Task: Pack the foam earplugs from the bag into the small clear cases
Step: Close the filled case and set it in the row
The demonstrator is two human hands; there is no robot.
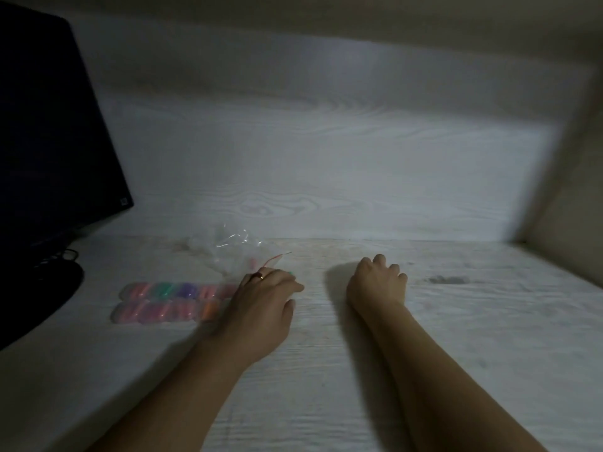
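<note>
We see both hands on the bench [326, 370]: left hand [264, 305] flat, loose, gripping nothing, beside two rows of filled cases [169, 301]; clear bag [233, 252] just behind; right hand [378, 282] curled, empty.

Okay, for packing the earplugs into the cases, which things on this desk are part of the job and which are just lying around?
Part of the job:
clear plastic bag
rows of small clear cases with colored earplugs inside
left hand
right hand

Just lying about:
dark monitor
black cables
grey smudge on the desk
</note>
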